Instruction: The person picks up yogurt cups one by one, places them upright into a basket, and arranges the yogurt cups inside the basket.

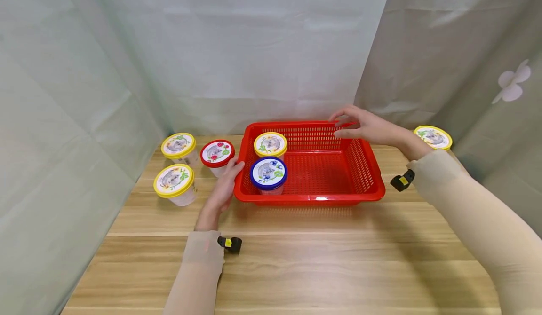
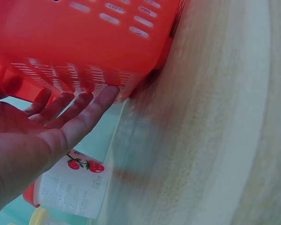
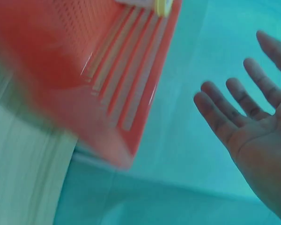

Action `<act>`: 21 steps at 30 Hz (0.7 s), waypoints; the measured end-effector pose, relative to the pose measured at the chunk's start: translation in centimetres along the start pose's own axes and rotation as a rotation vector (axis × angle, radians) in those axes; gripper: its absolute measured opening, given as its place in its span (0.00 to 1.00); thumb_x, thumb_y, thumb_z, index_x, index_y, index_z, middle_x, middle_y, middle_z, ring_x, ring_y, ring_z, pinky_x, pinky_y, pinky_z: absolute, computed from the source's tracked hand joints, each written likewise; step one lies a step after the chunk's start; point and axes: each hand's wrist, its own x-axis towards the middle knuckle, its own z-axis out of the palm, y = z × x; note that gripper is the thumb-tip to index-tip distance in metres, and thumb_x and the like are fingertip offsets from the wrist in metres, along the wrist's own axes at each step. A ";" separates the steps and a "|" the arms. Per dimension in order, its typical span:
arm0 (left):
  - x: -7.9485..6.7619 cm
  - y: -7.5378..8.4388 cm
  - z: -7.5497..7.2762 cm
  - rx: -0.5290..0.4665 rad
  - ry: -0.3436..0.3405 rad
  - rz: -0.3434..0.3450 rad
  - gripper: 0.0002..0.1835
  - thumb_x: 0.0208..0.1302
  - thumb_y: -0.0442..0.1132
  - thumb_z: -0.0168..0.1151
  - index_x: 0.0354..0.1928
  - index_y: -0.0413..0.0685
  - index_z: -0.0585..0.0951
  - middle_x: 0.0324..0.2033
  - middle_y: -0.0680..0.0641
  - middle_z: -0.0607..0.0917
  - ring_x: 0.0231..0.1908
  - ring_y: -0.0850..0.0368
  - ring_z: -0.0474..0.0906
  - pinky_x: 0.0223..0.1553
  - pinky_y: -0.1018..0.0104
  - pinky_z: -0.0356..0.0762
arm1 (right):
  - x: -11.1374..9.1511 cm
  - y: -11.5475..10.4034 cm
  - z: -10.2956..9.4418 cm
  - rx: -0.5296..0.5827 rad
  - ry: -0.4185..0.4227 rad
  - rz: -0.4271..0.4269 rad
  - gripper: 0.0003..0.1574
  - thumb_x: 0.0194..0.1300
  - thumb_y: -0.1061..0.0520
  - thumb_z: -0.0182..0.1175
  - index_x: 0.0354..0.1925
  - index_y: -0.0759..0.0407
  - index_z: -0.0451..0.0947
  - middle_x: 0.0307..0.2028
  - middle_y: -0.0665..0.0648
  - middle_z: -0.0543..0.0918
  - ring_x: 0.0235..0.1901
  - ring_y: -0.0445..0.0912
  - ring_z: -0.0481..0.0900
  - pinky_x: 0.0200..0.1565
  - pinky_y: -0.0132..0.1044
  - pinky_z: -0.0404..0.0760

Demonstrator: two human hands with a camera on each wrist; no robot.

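Observation:
In the head view, a red plastic basket (image 1: pixel 313 197) stands on the wooden table. Inside at its left are a tub with a yellow lid (image 1: pixel 270 144) and a tub with a blue lid (image 1: pixel 268 174). My left hand (image 1: pixel 224 183) is at the basket's left side, its thumb by the rim. The left wrist view shows that hand's fingers (image 2: pixel 79 119) extended along the slotted outer wall. Above the basket's back right part, my right hand (image 1: pixel 368 126) holds nothing, its fingers loosely bent. In the right wrist view its fingers (image 3: pixel 243 103) are spread, apart from the basket.
Left of the basket stand a red-lidded tub (image 1: pixel 217 153) and two yellow-lidded tubs, one farther back (image 1: pixel 178 145) and one nearer (image 1: pixel 173 181). Another yellow-lidded tub (image 1: pixel 433 137) is at the far right, partly behind my right forearm. Pale curtains (image 1: pixel 254 47) enclose the table.

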 end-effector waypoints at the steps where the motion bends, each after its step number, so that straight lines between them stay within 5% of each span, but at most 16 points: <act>1: 0.0 0.0 0.0 -0.002 -0.001 0.001 0.30 0.84 0.53 0.41 0.79 0.47 0.55 0.69 0.38 0.67 0.63 0.47 0.70 0.58 0.67 0.79 | -0.5 0.4 -0.4 0.000 0.030 0.017 0.28 0.74 0.57 0.65 0.67 0.59 0.70 0.66 0.59 0.70 0.67 0.60 0.72 0.61 0.46 0.79; 5: 0.1 0.0 -0.3 0.008 -0.003 0.008 0.31 0.84 0.53 0.40 0.79 0.46 0.55 0.69 0.38 0.67 0.63 0.47 0.71 0.57 0.68 0.79 | -2.2 2.0 -1.6 -0.014 0.125 0.069 0.29 0.76 0.55 0.63 0.69 0.60 0.68 0.67 0.61 0.72 0.68 0.59 0.72 0.57 0.32 0.77; 12: 0.0 0.1 -0.3 0.022 0.015 0.010 0.32 0.83 0.54 0.41 0.80 0.48 0.55 0.71 0.38 0.67 0.64 0.46 0.71 0.59 0.65 0.78 | -4.7 4.8 -2.4 -0.032 0.250 0.110 0.33 0.77 0.53 0.61 0.72 0.63 0.65 0.71 0.66 0.67 0.72 0.66 0.65 0.69 0.64 0.67; 21: -0.2 -0.1 -0.2 0.018 0.024 0.003 0.32 0.84 0.54 0.41 0.80 0.47 0.55 0.71 0.38 0.66 0.65 0.46 0.69 0.62 0.64 0.76 | -8.9 7.5 -4.2 -0.090 0.463 0.206 0.37 0.80 0.46 0.57 0.74 0.66 0.63 0.73 0.73 0.58 0.74 0.71 0.53 0.74 0.67 0.49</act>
